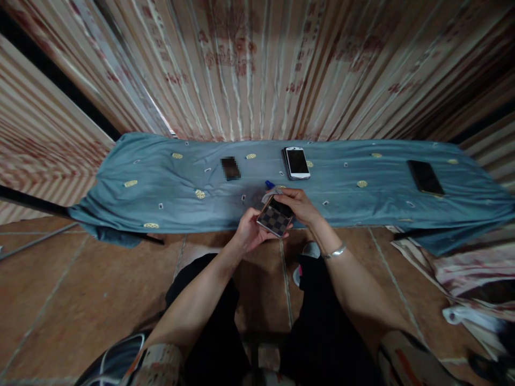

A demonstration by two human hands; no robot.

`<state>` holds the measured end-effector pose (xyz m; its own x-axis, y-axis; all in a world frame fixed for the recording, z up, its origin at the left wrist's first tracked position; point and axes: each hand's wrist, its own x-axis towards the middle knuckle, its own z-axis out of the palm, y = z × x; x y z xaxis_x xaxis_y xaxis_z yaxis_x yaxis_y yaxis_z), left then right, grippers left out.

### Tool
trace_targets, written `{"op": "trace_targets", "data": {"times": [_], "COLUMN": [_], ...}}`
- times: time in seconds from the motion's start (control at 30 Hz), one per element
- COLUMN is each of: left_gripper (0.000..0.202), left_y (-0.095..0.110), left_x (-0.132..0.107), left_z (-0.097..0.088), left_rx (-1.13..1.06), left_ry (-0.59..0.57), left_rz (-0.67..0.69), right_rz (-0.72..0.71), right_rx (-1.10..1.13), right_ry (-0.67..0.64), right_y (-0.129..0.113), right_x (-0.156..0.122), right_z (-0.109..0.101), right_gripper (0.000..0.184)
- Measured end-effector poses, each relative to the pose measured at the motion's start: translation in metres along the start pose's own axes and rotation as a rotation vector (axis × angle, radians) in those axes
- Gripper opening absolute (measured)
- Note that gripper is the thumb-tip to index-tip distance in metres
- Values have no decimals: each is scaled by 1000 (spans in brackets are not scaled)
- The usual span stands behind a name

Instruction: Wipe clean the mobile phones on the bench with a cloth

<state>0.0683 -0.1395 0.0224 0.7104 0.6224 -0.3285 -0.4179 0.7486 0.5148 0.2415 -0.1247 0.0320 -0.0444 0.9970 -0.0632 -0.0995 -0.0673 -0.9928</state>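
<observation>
My left hand (248, 230) grips a phone with a checkered case (274, 218) from below, fingers closed round its lower edge. My right hand (298, 205) closes on the phone's upper end, and a pale cloth or wipe (271, 192) shows under its fingers. A small blue object (269, 184) peeks out just behind that hand. Both hands hover at the near edge of a table covered with a blue-grey patterned cloth (161, 177).
On the cloth lie a white phone (296, 162) at centre back, a black phone (425, 177) at right and a blurred dark item (230, 168) at left. Striped curtains hang behind. Bundled fabric (466, 273) lies on the tiled floor at right.
</observation>
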Motion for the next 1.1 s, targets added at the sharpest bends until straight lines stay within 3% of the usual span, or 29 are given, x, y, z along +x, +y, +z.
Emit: {"op": "trace_targets", "data": {"times": [0.17, 0.4, 0.9, 1.1], "left_gripper": [47, 44, 52, 55], "left_y": [-3, -4, 17, 16], "left_x": [0, 2, -3, -1], "left_z": [1, 4, 10, 8], "left_rx": [-8, 5, -85, -135], "left_ry": [20, 110, 251, 262], "left_rz": [9, 50, 133, 201], "right_rz": [-34, -85, -164, -219], "right_rx": [-69, -119, -140, -261], "right_ry": [-56, -25, 5, 4], "right_y": [4, 9, 6, 16], "right_x": [0, 5, 4, 7], "right_z": [1, 1, -9, -7], "right_gripper": [34, 35, 32, 46]}}
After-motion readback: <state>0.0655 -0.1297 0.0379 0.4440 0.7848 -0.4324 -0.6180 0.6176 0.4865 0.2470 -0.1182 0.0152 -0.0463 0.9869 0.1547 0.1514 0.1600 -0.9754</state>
